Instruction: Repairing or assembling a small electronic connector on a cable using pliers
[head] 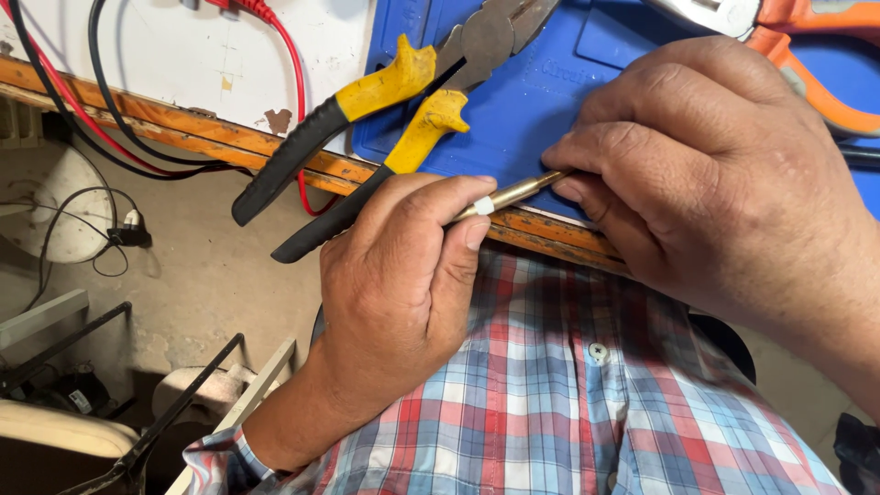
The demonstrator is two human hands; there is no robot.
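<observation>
Head cam: both hands on a thin brass-coloured rod tool (513, 192) w/ a white band, at the tabletop (183, 128) edge. Left hand (394, 284) fingers (449, 206) clamped on its rear end, thumb alongside. Right hand (706, 174) fingers curled down over the front end; tip hidden under them, so can't tell what it touches. Rod lies between the two sets of fingers, just over the blue mat (513, 110) border.

Yellow-handled pliers (403, 101) just beyond left fingers, jaws up on the mat, handles hanging off the edge, not touched. Orange tool (816, 82) beyond right hand. Red/black leads (110, 137) well off to the left.

Progress: tool gripped and positioned; no visible result on any workpiece yet, prob. early/mid-step.
</observation>
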